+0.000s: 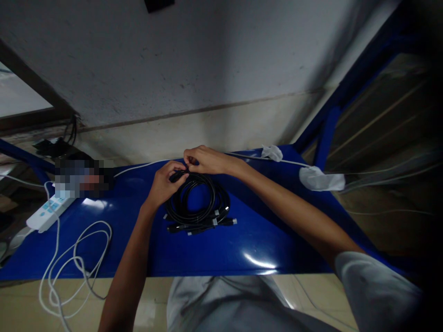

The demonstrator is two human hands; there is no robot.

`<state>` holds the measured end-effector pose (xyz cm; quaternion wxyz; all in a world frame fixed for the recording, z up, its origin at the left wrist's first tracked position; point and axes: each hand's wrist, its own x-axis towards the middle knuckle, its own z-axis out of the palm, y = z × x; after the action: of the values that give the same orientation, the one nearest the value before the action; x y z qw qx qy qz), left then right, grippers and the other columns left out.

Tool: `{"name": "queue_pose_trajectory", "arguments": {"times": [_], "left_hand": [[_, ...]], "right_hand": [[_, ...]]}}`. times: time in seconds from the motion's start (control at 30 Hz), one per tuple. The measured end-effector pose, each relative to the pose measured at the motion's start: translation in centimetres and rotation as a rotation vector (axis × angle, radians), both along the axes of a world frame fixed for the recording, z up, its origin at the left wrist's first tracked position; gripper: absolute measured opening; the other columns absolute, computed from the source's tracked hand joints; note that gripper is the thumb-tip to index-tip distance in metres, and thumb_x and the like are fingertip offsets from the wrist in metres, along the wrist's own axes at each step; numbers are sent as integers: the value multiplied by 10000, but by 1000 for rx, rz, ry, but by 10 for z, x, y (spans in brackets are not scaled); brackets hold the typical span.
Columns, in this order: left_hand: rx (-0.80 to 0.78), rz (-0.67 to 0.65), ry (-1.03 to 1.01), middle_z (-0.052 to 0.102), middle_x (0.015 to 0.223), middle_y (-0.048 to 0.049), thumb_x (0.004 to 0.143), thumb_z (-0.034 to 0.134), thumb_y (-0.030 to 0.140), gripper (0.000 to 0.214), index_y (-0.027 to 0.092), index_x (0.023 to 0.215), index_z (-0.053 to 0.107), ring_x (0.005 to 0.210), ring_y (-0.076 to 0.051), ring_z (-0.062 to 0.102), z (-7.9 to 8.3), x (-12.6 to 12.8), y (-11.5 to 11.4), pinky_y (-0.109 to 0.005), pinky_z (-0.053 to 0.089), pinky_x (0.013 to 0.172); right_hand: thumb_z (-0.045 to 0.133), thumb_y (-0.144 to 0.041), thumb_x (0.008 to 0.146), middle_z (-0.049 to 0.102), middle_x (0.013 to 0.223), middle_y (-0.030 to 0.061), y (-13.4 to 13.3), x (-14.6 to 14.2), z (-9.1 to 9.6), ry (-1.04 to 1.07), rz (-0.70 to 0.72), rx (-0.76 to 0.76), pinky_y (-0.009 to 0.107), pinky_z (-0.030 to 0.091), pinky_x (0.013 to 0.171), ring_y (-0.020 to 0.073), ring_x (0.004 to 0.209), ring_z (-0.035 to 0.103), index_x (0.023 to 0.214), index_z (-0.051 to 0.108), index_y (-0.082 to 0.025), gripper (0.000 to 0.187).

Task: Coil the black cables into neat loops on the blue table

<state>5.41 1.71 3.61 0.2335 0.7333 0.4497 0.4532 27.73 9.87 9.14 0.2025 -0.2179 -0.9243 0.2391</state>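
A bundle of coiled black cables (pixel 198 203) lies on the blue table (pixel 263 230), its plug ends pointing right near the front. My left hand (pixel 162 183) grips the far top of the coil, fingers curled around the strands. My right hand (pixel 202 160) meets it there, fingertips pinched together on the same part of the cable bundle. What exactly sits between the pinched fingers is too small to make out.
A white power strip (pixel 48 211) lies at the table's left, with a loose white cord (pixel 81 258) hanging over the front edge. White cloth-wrapped items (pixel 320 179) and a thin white cable (pixel 138 167) sit at the back right. The wall stands close behind.
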Motion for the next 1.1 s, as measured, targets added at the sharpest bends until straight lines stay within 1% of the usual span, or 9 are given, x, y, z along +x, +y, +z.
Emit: {"name": "queue_pose_trajectory", "arguments": {"times": [0.13,0.27,0.43,0.5,0.67,0.77,0.83,0.93,1.1], "left_hand": [[41,23,46,764,1125,-63,934,809,326,171,248,1079,767,1072,-232,734,-1,-1,1,-391,600,984],[46,46,74,770,1097,-52,932,815,313,212,244,1121,749,1016,-218,752,-3,-2,1,-382,614,940],[87,33,94,765,1113,-57,946,817,322,207,250,1131,759,1025,-223,750,-2,-1,0,-397,623,944],[115,25,112,759,1126,-64,953,819,334,202,255,1132,770,1050,-229,744,1,0,-1,-399,624,933],[171,26,149,764,1117,-74,966,817,338,181,248,1119,786,1049,-236,746,5,1,-1,-409,618,926],[188,30,166,765,1109,-66,965,820,334,162,249,1098,784,1033,-232,750,5,1,-1,-412,609,940],[184,29,163,759,1100,-59,962,823,330,165,248,1094,769,1028,-229,748,3,0,0,-409,608,943],[159,29,146,747,1087,-55,951,828,328,197,243,1100,731,1021,-229,742,0,0,1,-399,617,918],[179,7,198,745,1073,-53,941,845,317,201,240,1077,718,1000,-220,728,1,-2,2,-393,599,907]], "right_hand": [[662,-136,939,721,874,31,6,-1,-8,80,31,-101,267,396,734,146,772,613,996,655,-163,63],[607,-87,930,722,785,-5,13,-4,-20,156,52,-265,249,394,698,122,714,615,1046,699,-156,163],[628,-114,884,771,829,23,20,-6,-29,177,53,-434,228,433,673,124,733,669,979,746,-141,155],[623,-133,881,765,811,23,21,-5,-29,143,73,-482,224,419,633,119,698,651,971,745,-135,152],[586,-156,887,669,708,-10,20,-3,-25,81,187,-460,235,351,595,98,635,534,817,697,-137,132],[577,-192,919,680,751,2,22,-3,-24,90,190,-466,239,370,633,107,678,546,845,722,-131,174],[612,-276,962,669,750,0,23,-2,-25,99,192,-492,241,373,639,107,682,534,863,731,-130,212],[677,-465,995,613,698,-17,24,0,-27,113,200,-534,242,343,614,97,650,477,819,706,-135,375],[754,-533,952,694,763,20,21,1,-27,128,177,-567,252,381,643,113,706,545,874,761,-124,416]]}}
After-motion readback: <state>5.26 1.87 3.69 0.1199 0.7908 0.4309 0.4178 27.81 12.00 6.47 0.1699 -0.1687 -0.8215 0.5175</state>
